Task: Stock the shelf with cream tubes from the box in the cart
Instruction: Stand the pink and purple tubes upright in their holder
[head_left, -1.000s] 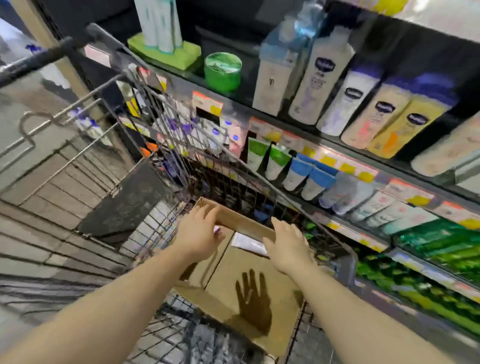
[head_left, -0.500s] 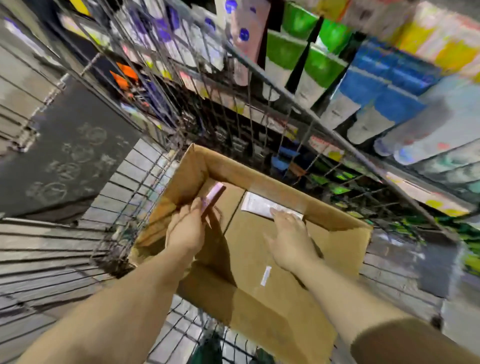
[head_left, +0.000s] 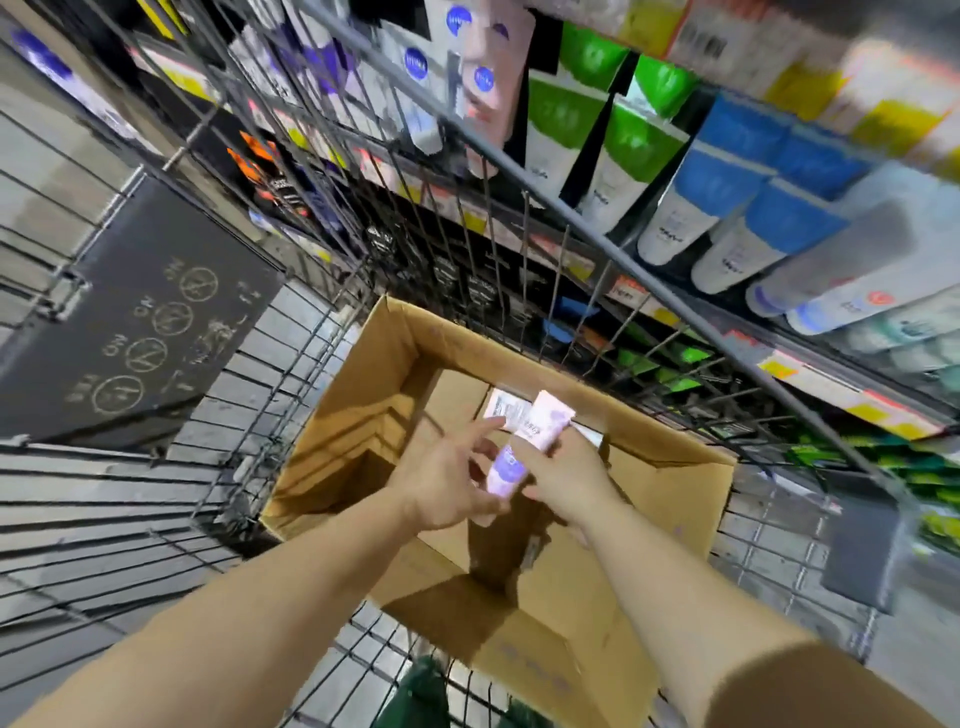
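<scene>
Cream tube (head_left: 524, 441), pink and lilac, sits up between my two hands over the open cardboard box (head_left: 363, 405). My right hand (head_left: 563, 475) grips it, fingers curled round its body; my left hand (head_left: 447, 483) has fingers loosely extended, touching the tube's lower end. Box rests in the wire cart (head_left: 291, 395). Beyond the cart wall, a shelf (head_left: 810, 384) of green-capped and blue-capped tubes.
</scene>
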